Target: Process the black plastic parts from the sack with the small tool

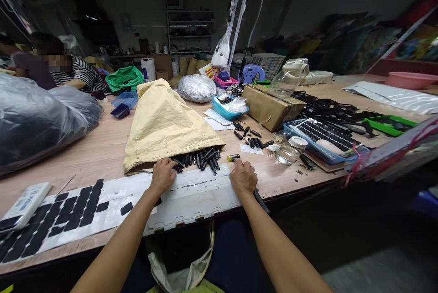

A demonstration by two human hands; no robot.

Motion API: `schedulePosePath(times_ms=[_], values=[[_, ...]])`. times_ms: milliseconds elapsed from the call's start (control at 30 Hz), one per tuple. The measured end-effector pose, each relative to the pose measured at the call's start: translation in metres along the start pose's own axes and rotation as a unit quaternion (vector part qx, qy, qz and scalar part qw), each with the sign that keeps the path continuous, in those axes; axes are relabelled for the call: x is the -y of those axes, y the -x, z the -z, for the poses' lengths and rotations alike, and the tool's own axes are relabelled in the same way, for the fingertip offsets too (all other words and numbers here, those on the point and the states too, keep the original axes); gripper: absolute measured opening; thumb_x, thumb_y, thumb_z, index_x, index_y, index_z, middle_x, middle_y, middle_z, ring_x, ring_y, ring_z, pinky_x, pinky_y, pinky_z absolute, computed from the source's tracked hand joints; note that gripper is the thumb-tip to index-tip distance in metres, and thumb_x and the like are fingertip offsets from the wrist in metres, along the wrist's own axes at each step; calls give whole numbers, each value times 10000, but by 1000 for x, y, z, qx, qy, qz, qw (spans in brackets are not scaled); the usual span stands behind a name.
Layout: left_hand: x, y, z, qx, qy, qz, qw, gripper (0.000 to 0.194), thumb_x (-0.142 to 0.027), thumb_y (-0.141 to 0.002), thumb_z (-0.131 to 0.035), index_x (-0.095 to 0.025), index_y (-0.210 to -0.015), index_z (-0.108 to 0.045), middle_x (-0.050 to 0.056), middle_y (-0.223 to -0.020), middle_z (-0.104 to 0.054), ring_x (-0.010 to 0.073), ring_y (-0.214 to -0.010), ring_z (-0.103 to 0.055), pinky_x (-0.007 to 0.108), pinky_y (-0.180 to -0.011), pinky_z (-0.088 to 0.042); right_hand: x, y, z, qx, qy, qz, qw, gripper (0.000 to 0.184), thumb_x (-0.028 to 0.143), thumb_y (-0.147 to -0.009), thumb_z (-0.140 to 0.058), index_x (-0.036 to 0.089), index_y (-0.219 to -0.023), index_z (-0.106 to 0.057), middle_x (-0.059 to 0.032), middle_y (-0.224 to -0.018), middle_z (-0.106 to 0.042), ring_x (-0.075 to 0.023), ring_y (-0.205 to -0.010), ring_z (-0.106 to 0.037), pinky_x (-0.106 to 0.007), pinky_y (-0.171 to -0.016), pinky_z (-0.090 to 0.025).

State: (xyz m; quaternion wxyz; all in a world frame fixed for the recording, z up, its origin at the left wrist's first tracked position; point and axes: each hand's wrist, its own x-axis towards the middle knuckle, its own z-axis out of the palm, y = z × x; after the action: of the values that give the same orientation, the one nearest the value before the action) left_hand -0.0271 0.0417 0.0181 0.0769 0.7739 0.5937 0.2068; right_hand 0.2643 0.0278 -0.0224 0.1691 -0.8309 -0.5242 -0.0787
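Observation:
My left hand [163, 176] is at the mouth of a pale yellow cloth sack [167, 122], its fingers bent and pressed together beside black tapered tube-shaped parts [201, 159] spilling out. What those fingers hold, if anything, is hidden. Further right, my right hand [243, 178] is curled closed over the right end of a white board [200, 196]. A small cylinder with a yellow-green end [233, 158] lies at its fingertips, and a black ribbed piece [261, 201] shows below its wrist. Whether either is in its grip is unclear.
White sheets with black stickers [82, 206] and a white box-shaped device [25, 206] lie left. More black parts [255, 141], a glass jar [287, 154], a blue tray [321, 147] and a cardboard box [268, 106] stand right. A large plastic bag [41, 122] and a person [80, 71] are at left.

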Motion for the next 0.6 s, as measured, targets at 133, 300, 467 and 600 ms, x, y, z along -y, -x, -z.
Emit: schedulePosePath(times_ms=[133, 300, 467, 600], values=[[0, -17, -2, 45, -33, -60, 997, 284, -103, -731, -566, -252, -934, -698, 72, -1024, -650, 302, -1069, -475, 447, -924, -334, 1, -1, 0, 5, -1, -1, 1000, 384, 190, -914, -424, 203, -1252, -606, -135, -1045, -567, -249, -939, -522, -342, -713, -398], [-19, -13, 1, 92, -48, -130, 986, 199, -111, -721, -568, -244, -834, -663, 52, -902, -669, 277, -1004, -474, 438, -905, -310, 1, -2, 1, 11, 1, -7, 1000, 383, 196, -940, -376, 209, -1254, -595, -127, -1064, -565, -255, -966, -526, -342, -726, -391], [-40, 15, -9, 122, 41, -101, 987, 138, -195, -753, -608, -234, -875, -662, 26, -870, -678, 247, -949, -496, 399, -868, -334, 1, -2, 1, 15, -2, -6, 1000, 384, 188, -933, -390, 209, -1262, -585, -132, -1067, -554, -244, -960, -517, -332, -733, -382], [-41, 43, -16, 102, 90, -64, 989, 256, -280, -766, -667, -233, -1018, -672, 31, -903, -676, 242, -931, -514, 380, -846, -364, 1, 0, 1, 12, -7, -6, 1000, 382, 199, -921, -413, 201, -1261, -588, -143, -1065, -549, -249, -958, -507, -343, -740, -391]])
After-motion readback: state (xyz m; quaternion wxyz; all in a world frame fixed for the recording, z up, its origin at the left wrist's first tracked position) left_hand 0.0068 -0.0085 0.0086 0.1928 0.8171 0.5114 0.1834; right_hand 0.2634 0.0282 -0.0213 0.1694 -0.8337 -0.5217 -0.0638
